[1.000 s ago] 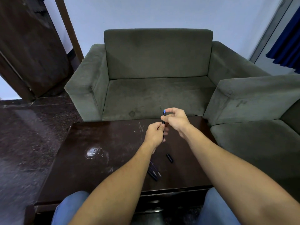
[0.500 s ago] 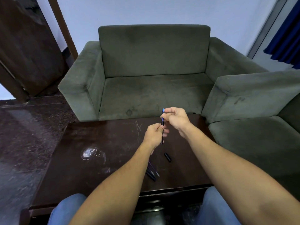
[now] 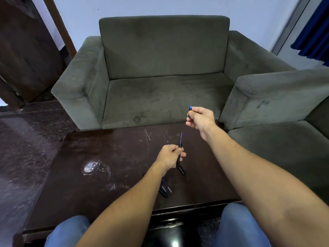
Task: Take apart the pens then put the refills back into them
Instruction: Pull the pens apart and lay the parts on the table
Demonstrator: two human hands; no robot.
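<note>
Dark table, near centre: loose pens, partly under the forearm; black cap just beyond. Left hand gripped a black barrel, refill protruding upward. Farther right, right hand pinched a blue pen piece.

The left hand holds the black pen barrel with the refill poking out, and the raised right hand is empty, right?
Not quite. In the head view the raised right hand is not empty: it pinches a small blue pen piece. The left hand does hold the black pen barrel with the refill poking out.
</note>
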